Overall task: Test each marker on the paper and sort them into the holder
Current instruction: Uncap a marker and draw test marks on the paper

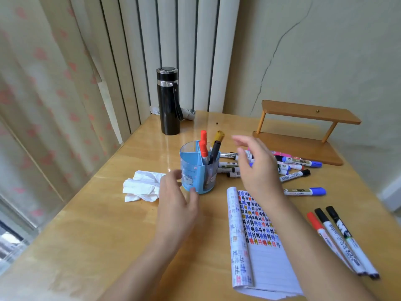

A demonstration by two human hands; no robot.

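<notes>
Two empty hands over a wooden table (86, 235) strewn with markers.
The lined paper (267, 268), filled with coloured test marks, lies front right; a black flask (169, 105) stands at the rear. The blue holder (193, 170) sits mid-table with red, black and gold markers (204, 148) upright inside. The left hand (175, 200), fingers loosely spread, is just beside the holder; whether it touches is unclear. The right hand (258, 170), blurred and spread open, hovers above the loose markers (295, 162) behind the paper.

right hand (256, 168) is all motion blur and covers half the marker pile (291, 168); left hand (175, 200) hides the tissue (138, 187) on its right end; marker labels too tiny to read
</notes>
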